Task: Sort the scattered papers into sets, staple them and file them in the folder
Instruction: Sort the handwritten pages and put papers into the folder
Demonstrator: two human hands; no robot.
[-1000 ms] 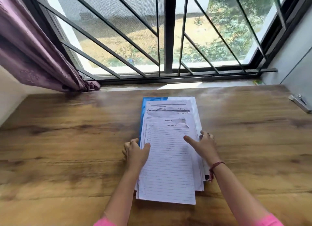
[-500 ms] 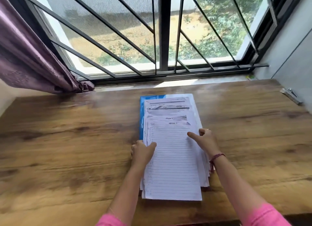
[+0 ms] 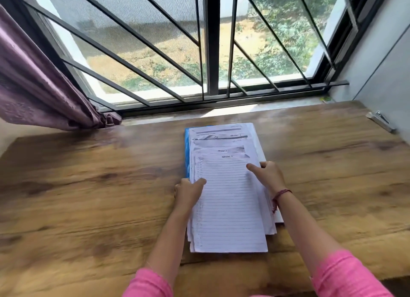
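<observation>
Paper stack (image 3: 228,199) on blue folder (image 3: 187,154) on table (image 3: 88,197), between both hands, left hand (image 3: 188,191) curled on stack's left edge, right hand (image 3: 267,174) curled on right edge, forefinger pressing top sheet

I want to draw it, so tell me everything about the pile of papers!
The papers are white lined sheets in a loose, uneven pile, edges fanned out. Some tops read "Section 1". The pile lies flat in the middle of the wooden table, on a blue folder that peeks out on its left. The left hand holds one edge, the right hand the other.
</observation>
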